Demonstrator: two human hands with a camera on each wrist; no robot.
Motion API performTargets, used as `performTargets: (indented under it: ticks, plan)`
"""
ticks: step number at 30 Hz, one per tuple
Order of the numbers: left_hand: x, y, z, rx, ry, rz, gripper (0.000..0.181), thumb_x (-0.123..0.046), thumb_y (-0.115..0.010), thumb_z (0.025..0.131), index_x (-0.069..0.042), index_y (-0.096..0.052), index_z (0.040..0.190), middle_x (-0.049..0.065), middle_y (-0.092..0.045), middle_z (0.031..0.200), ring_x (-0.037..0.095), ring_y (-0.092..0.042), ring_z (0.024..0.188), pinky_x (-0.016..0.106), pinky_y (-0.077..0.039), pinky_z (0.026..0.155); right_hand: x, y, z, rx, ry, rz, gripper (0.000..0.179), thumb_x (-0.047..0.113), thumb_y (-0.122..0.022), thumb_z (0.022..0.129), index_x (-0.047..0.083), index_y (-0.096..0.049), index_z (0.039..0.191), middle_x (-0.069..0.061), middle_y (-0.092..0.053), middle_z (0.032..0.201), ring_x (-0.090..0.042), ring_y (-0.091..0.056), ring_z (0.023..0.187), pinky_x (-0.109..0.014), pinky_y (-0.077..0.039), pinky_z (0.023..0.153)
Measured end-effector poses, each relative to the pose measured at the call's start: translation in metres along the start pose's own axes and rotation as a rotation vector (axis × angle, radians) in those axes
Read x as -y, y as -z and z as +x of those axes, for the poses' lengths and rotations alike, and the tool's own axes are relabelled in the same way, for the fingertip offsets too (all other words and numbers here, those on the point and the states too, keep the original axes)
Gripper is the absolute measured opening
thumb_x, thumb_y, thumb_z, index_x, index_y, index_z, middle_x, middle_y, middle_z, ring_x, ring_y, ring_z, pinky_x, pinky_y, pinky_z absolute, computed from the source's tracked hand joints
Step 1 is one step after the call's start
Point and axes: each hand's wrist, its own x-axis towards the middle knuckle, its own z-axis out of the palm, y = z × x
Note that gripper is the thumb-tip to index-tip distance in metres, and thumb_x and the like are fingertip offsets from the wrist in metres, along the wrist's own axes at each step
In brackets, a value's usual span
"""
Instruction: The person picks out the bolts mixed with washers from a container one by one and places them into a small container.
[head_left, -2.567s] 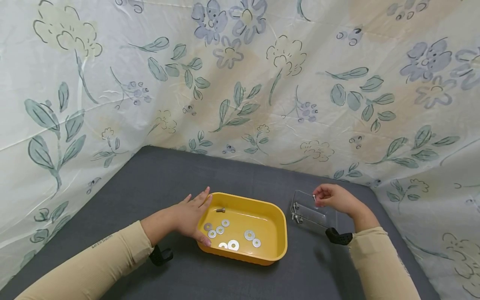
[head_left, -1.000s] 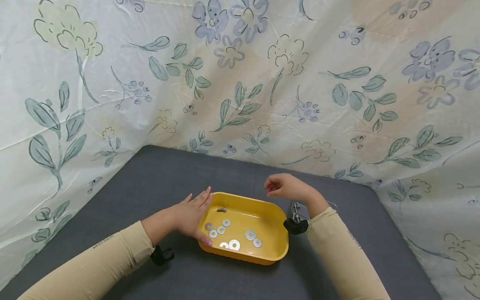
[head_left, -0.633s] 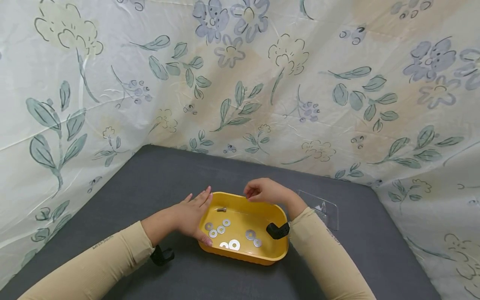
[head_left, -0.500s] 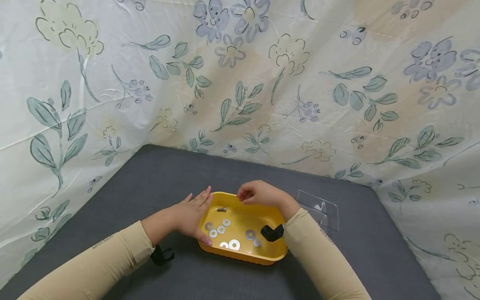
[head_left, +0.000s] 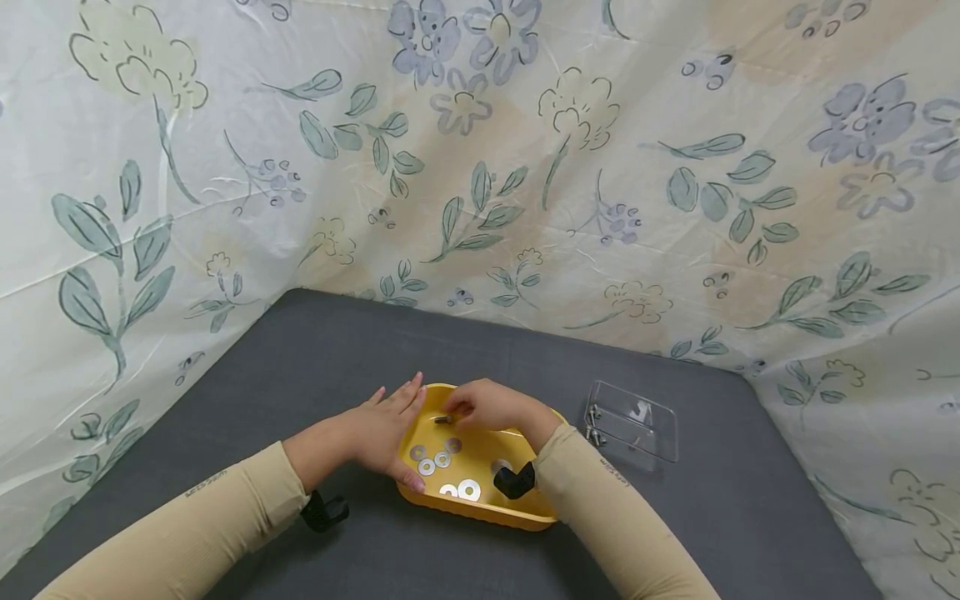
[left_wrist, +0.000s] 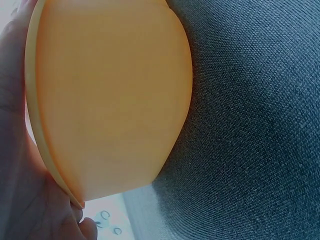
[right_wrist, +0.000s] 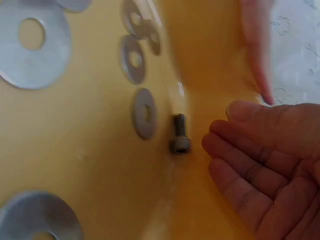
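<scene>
Inside the yellow bin (head_left: 495, 475), my right hand (head_left: 491, 407) reaches to the far left corner. A socket-head bolt (right_wrist: 180, 134) lies there on the bin's floor. In the right wrist view the bolt sits just off my fingertips, and my loosely bent fingers hold nothing. My left hand (head_left: 378, 435) rests on the bin's left rim with its fingers spread. The left wrist view shows the palm (left_wrist: 35, 210) against the rim and the bin's outer wall (left_wrist: 110, 100). Several flat washers (head_left: 468, 490) lie on the bin's floor.
To the right of the bin, a clear plastic tray (head_left: 652, 425) stands on the dark grey table (head_left: 360, 333), with several bolts (head_left: 594, 425) at its left side. A floral curtain (head_left: 480, 208) hangs behind the table. A black wrist strap (head_left: 514, 481) is on my right wrist.
My right hand has moved left from the clear tray, over the bin's far rim, and down toward the bolt inside. My left hand has stayed on the rim.
</scene>
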Motion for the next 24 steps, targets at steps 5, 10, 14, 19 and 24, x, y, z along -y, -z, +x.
performTargets:
  ticks: [5, 10, 14, 19, 24]
  plan:
    - [0.0, 0.0, 0.0, -0.003, -0.007, 0.011, 0.132, -0.083, -0.054, 0.056, -0.004, -0.002, 0.147, 0.011, 0.012, 0.152, 0.023, 0.0, 0.14, 0.052, -0.009, 0.108, 0.0, -0.01, 0.007, 0.025, 0.047, -0.078, 0.039, 0.011, -0.07, 0.081, 0.009, -0.06, 0.119, -0.002, -0.062, 0.116, -0.015, -0.056, 0.103, -0.025, -0.041, 0.092]
    - [0.0, 0.0, 0.001, -0.008, -0.009, 0.023, 0.132, -0.084, -0.053, 0.056, -0.004, -0.002, 0.147, 0.011, 0.011, 0.152, 0.022, 0.0, 0.139, 0.052, -0.009, 0.108, 0.002, -0.014, 0.009, 0.04, 0.059, -0.12, 0.045, 0.012, -0.071, 0.079, 0.009, -0.058, 0.122, -0.003, -0.059, 0.122, -0.016, -0.053, 0.111, -0.026, -0.039, 0.096]
    - [0.001, -0.001, 0.001, -0.007, -0.006, 0.019, 0.132, -0.084, -0.053, 0.055, -0.004, -0.003, 0.147, 0.011, 0.012, 0.152, 0.022, 0.0, 0.14, 0.052, -0.009, 0.109, 0.001, -0.016, 0.01, 0.048, 0.051, -0.16, 0.042, 0.013, -0.071, 0.08, 0.009, -0.06, 0.12, -0.001, -0.061, 0.118, -0.012, -0.055, 0.106, -0.025, -0.039, 0.095]
    - [0.001, -0.003, 0.002, -0.005, 0.002, 0.013, 0.132, -0.085, -0.053, 0.054, -0.005, -0.002, 0.147, 0.01, 0.012, 0.152, 0.022, 0.0, 0.14, 0.052, -0.008, 0.109, 0.0, -0.018, 0.009, 0.063, 0.045, -0.188, 0.036, 0.009, -0.069, 0.081, 0.009, -0.062, 0.117, 0.001, -0.063, 0.111, -0.008, -0.057, 0.095, -0.022, -0.043, 0.09]
    - [0.001, -0.002, 0.002, 0.006, 0.011, 0.011, 0.132, -0.084, -0.054, 0.054, -0.006, -0.002, 0.147, 0.01, 0.013, 0.152, 0.022, 0.0, 0.14, 0.052, -0.008, 0.109, 0.0, -0.02, 0.007, 0.067, 0.029, -0.179, 0.036, 0.006, -0.067, 0.082, 0.008, -0.062, 0.117, 0.002, -0.063, 0.104, -0.005, -0.054, 0.086, -0.019, -0.045, 0.083]
